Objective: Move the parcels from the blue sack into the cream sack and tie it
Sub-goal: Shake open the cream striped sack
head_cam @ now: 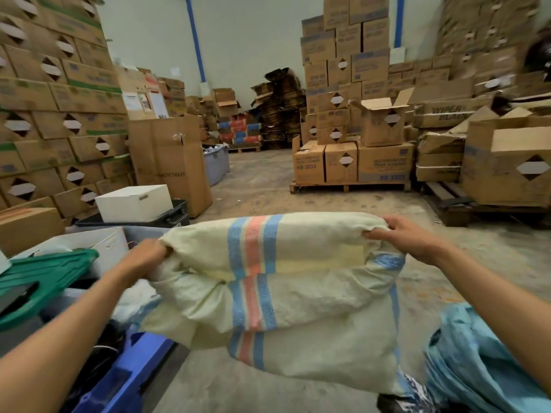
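Nearest to us, at the bottom right, the blue sack (483, 362) slumps on the floor, while we hold the cream sack (283, 293) up in the middle, clear of the floor, with our left hand (146, 257) gripping its upper left edge and our right hand (408, 236) clenched on its upper right edge. Its woven cloth hangs folded and limp between our grips, so we judge it light, soft and probably empty, though the weave could be a little slippery. We think the rim of its mouth is the best place to take hold, bunching the cloth firmly.
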`<action>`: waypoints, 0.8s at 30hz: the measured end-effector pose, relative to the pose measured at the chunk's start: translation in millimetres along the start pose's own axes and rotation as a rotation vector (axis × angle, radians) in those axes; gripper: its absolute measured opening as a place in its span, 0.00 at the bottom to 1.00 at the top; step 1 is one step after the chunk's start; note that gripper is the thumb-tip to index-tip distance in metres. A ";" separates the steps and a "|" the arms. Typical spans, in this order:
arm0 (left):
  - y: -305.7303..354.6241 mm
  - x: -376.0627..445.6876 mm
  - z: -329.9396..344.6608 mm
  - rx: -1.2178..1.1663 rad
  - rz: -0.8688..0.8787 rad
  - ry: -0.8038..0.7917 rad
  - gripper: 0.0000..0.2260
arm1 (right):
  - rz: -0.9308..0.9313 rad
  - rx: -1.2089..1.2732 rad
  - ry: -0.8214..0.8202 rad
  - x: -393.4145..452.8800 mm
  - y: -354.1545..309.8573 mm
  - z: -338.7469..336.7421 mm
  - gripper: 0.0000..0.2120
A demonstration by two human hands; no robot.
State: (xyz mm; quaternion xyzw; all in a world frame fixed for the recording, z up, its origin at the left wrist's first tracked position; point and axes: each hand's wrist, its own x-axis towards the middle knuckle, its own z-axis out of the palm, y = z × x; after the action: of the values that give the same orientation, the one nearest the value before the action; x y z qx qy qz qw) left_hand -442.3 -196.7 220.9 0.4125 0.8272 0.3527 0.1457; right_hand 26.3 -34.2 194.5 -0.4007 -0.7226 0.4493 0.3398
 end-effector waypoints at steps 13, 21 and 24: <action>36.6 5.4 62.9 -0.323 -0.136 -0.196 0.23 | -0.072 0.078 0.443 35.3 -16.5 36.3 0.16; 65.5 45.0 56.3 -0.409 0.115 0.276 0.20 | -0.408 -0.100 0.594 53.5 -47.4 4.7 0.34; 77.8 43.5 54.5 -0.419 0.027 0.415 0.18 | -0.542 -0.141 0.704 56.8 -54.2 7.7 0.24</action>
State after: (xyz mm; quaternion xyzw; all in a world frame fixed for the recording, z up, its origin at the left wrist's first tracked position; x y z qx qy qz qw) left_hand -395.1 -105.3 239.3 0.3034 0.7430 0.5944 0.0507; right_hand -20.5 -1.7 249.1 -0.3476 -0.6706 0.1299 0.6423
